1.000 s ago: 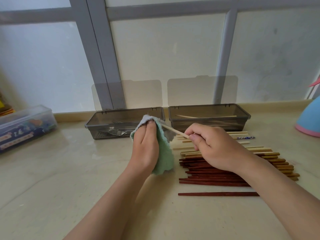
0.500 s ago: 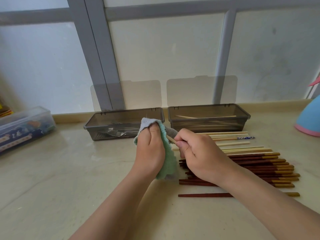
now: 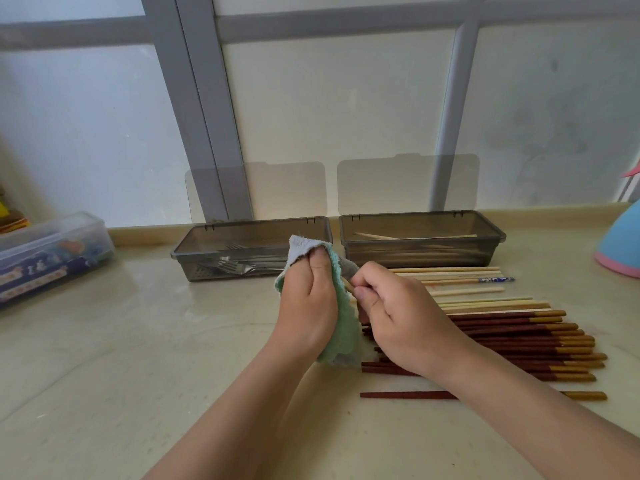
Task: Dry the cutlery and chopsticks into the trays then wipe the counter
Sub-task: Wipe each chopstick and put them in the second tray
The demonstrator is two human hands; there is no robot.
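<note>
My left hand (image 3: 308,306) grips a green and grey cloth (image 3: 346,323) wrapped around a pale wooden chopstick (image 3: 347,285). My right hand (image 3: 398,317) pinches that chopstick right beside the cloth; most of the stick is hidden inside the cloth and my hands. Several pale and dark red chopsticks (image 3: 512,334) lie in a row on the counter to the right. Behind the hands stand two smoked plastic trays: the left tray (image 3: 194,252) holds forks, the right tray (image 3: 495,237) holds a few pale chopsticks.
A clear lidded box (image 3: 52,251) with colourful contents stands at the left. A blue and pink object (image 3: 620,247) sits at the far right edge. Both tray lids (image 3: 408,185) lean against the window. One dark chopstick (image 3: 408,395) lies apart at the front.
My right hand has slid left along the chopstick until it meets the cloth, so the stick has gone deeper into the cloth. The left hand has barely moved.
</note>
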